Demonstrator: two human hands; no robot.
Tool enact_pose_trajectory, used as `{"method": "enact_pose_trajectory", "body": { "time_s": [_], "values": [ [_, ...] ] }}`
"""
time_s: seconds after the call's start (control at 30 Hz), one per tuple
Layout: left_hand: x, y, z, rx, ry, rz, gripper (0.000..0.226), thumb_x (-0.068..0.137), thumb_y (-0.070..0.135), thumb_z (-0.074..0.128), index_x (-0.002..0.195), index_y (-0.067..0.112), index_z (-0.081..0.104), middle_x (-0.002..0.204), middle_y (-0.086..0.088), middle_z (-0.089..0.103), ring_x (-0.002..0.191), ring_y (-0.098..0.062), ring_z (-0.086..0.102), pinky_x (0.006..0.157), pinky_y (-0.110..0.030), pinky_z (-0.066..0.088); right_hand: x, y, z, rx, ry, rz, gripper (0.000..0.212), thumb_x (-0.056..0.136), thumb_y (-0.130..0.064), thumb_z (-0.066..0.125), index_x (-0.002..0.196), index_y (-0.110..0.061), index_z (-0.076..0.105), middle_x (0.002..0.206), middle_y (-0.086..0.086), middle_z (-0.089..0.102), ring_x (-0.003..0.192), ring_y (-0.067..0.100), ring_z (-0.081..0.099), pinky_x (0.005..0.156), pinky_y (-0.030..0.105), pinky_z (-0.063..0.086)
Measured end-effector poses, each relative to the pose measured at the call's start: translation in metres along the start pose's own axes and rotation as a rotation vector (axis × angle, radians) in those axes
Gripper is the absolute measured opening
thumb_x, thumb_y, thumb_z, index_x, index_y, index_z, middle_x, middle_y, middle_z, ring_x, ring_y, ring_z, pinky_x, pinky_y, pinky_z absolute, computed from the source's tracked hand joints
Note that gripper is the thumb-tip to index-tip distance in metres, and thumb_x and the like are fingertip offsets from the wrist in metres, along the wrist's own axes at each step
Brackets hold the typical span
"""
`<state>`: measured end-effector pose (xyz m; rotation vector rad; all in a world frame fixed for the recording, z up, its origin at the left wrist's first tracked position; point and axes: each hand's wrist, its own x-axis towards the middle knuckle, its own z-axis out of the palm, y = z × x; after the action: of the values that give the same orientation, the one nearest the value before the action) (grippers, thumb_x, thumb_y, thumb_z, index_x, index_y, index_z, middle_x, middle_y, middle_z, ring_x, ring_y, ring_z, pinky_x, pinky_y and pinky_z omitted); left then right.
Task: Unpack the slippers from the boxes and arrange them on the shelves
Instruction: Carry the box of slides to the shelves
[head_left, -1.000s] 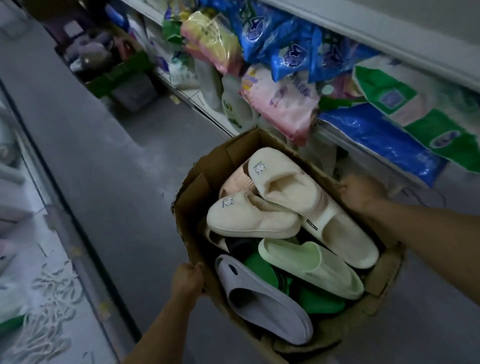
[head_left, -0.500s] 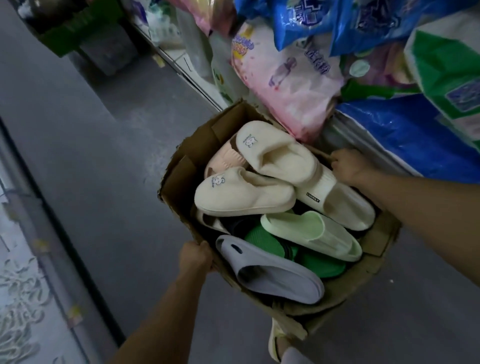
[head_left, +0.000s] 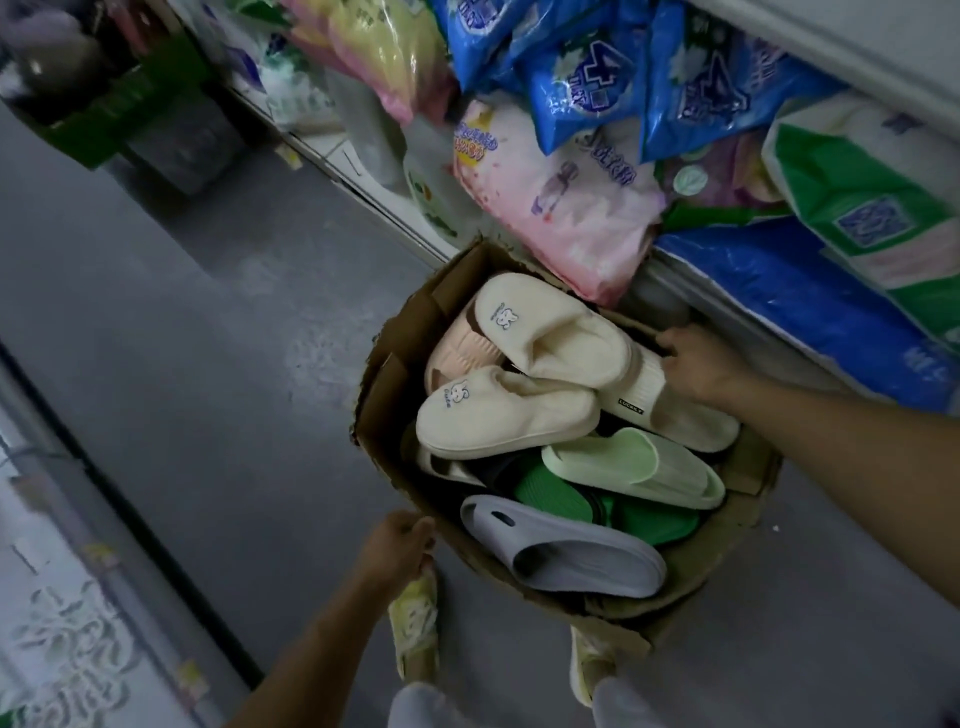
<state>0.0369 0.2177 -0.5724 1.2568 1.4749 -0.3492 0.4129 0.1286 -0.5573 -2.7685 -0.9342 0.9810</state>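
Nearest us, our shoes (head_left: 415, 631) have come into view beneath the box (head_left: 387, 400), which has dropped and drawn in toward the shelf (head_left: 358, 176) over the last second. Our left hand (head_left: 397, 540) grasps the near rim. Our right hand (head_left: 698, 366) curls its fingers over the far rim. All slippers remain inside the box: grey slipper (head_left: 566, 558), pale green slipper (head_left: 631, 467), cream slippers (head_left: 501, 410). Beyond, pink and blue packs (head_left: 561, 208) crowd the shelf. We judge the box is being set down; floor contact cannot be told. Unpacking has not begun.
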Motion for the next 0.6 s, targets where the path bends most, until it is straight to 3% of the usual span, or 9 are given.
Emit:
{"method": "enact_pose_trajectory", "body": {
  "time_s": [0.13,0.2,0.27,0.4,0.6],
  "values": [
    [-0.005,0.009,-0.03,0.053,-0.022,0.141,0.02,0.099,0.019,0.046,0.088,0.019,0.062,0.085,-0.006,0.066,0.067,-0.017,0.062,0.059,-0.027,0.048,-0.04,-0.011,0.007,0.165,0.056,0.072,0.036,0.091,-0.013,0.052,0.127,-0.01,0.056,0.129,0.013,0.055,0.116,0.032,0.054,0.096,0.038,0.045],
    [-0.002,0.017,-0.04,0.076,-0.063,0.183,0.018,0.099,0.019,0.046,0.091,0.018,0.062,0.087,-0.009,0.066,0.067,-0.017,0.062,0.059,-0.026,0.048,-0.064,-0.013,0.019,0.254,0.096,0.095,0.02,0.091,-0.011,0.05,0.104,-0.014,0.064,0.109,0.012,0.059,0.106,0.03,0.056,0.084,0.033,0.044],
    [0.0,0.025,-0.048,0.101,-0.111,0.212,0.018,0.099,0.018,0.046,0.089,0.02,0.061,0.084,-0.009,0.065,0.066,-0.017,0.061,0.059,-0.025,0.048,-0.086,-0.012,0.037,0.315,0.107,0.126,0.014,0.093,-0.011,0.047,0.086,-0.016,0.059,0.097,0.011,0.058,0.098,0.029,0.057,0.074,0.029,0.038],
    [0.009,0.036,-0.055,0.208,-0.194,0.275,0.018,0.099,0.018,0.046,0.088,0.023,0.059,0.081,-0.008,0.064,0.066,-0.016,0.06,0.06,-0.026,0.047,-0.126,-0.008,0.084,0.439,0.135,0.267,0.028,0.095,-0.012,0.048,0.12,-0.01,0.061,0.128,0.012,0.057,0.114,0.03,0.054,0.094,0.038,0.046],
    [0.015,0.045,-0.038,0.196,-0.241,0.302,0.024,0.099,0.011,0.046,0.081,0.019,0.06,0.076,-0.006,0.062,0.064,-0.018,0.057,0.057,-0.026,0.042,-0.166,-0.014,0.13,0.541,0.238,0.369,0.029,0.095,-0.006,0.044,0.116,-0.008,0.063,0.124,0.011,0.06,0.112,0.03,0.055,0.092,0.036,0.046]
  ]
}}
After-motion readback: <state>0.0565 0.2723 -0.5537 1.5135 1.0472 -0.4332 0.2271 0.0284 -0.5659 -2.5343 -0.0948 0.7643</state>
